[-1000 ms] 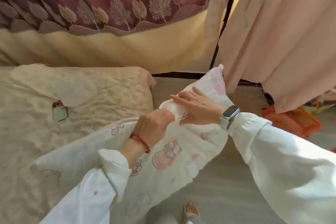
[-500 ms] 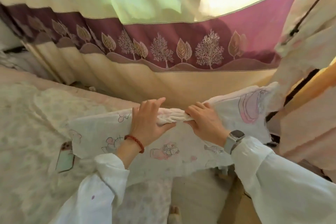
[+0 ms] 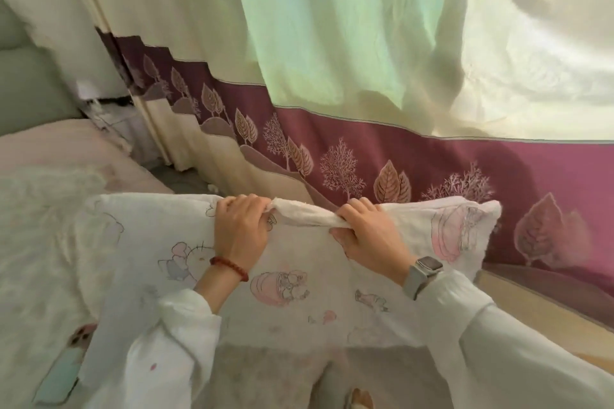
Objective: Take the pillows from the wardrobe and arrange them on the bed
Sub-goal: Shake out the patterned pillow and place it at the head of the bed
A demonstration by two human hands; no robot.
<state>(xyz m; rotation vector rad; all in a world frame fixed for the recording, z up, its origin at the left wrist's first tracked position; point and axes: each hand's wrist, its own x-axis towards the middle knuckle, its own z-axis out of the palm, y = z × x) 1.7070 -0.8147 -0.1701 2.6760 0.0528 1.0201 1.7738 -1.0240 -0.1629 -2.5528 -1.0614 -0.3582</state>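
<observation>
Left hand (image 3: 241, 232) and right hand (image 3: 372, 236) clenched on pillow (image 3: 299, 292), phone (image 3: 63, 372) beside, curtain (image 3: 332, 76) behind

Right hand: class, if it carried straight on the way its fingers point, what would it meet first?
Probably the curtain, its maroon band behind the pillow that the right hand grips; depth is unclear.

pillow (image 3: 299, 276): held up over bed (image 3: 40, 242)
left hand (image 3: 241, 232): clutching top edge
right hand (image 3: 368, 239): clutching top edge
phone (image 3: 63, 372): on bed
</observation>
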